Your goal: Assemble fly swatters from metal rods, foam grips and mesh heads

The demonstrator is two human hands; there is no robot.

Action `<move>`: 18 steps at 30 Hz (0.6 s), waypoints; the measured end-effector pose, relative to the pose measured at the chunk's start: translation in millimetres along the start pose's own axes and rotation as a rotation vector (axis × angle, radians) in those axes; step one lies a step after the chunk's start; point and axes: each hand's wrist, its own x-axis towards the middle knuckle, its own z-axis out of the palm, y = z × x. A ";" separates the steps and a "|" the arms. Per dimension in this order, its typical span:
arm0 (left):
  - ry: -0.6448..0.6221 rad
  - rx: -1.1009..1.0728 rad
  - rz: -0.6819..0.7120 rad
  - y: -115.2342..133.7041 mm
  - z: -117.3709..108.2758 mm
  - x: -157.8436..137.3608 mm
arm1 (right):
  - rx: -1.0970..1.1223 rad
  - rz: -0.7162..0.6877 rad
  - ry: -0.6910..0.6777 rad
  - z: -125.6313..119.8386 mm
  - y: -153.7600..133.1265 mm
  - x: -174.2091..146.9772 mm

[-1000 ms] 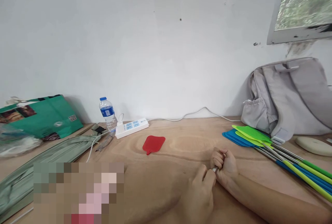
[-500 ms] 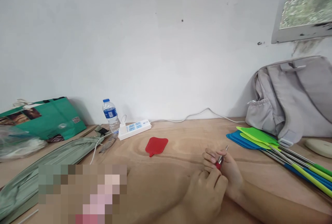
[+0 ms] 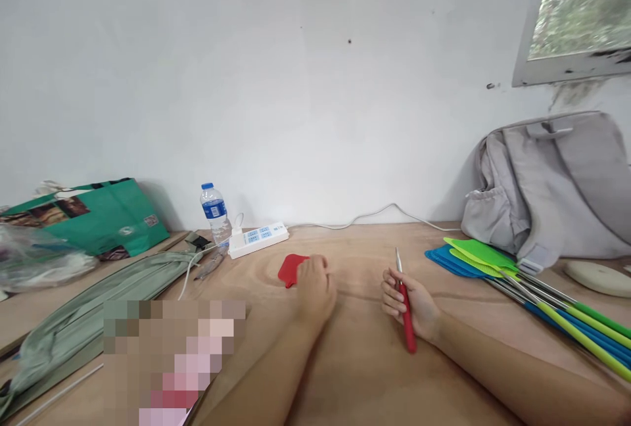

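A red fly swatter head [image 3: 290,269] lies on the table in front of me, its short neck pointing towards me. My left hand [image 3: 316,288] covers its right edge with curled fingers; the fingertips are partly hidden. In my right hand [image 3: 411,304] is a fly swatter handle [image 3: 407,327], with a red grip below and a thin metal rod pointing up and away. The fingers of that hand wrap round it. Handle and head are apart.
Several blue and green fly swatters [image 3: 486,258] lie at the right, before a grey backpack [image 3: 552,183]. A power strip [image 3: 259,240], a water bottle [image 3: 215,212], a green bag [image 3: 118,222] and a grey-green strap-like cloth [image 3: 113,301] are to the left. A pixelated patch hides something in front.
My left hand has let go of the red handle and moved left to the swatter head. My right hand now holds the handle alone, more upright and fully in sight.
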 end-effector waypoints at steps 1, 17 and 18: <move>0.012 0.036 -0.061 -9.3 -0.2 3.6 | -0.027 -0.008 0.013 -1.8 -1.8 0.5; -0.172 0.030 -0.025 -21.5 -0.4 7.8 | -0.914 -0.271 0.275 -12.1 -2.2 -33.1; -0.167 0.021 0.000 -20.0 -1.8 7.5 | -1.000 -0.286 0.247 -12.5 -3.9 -41.3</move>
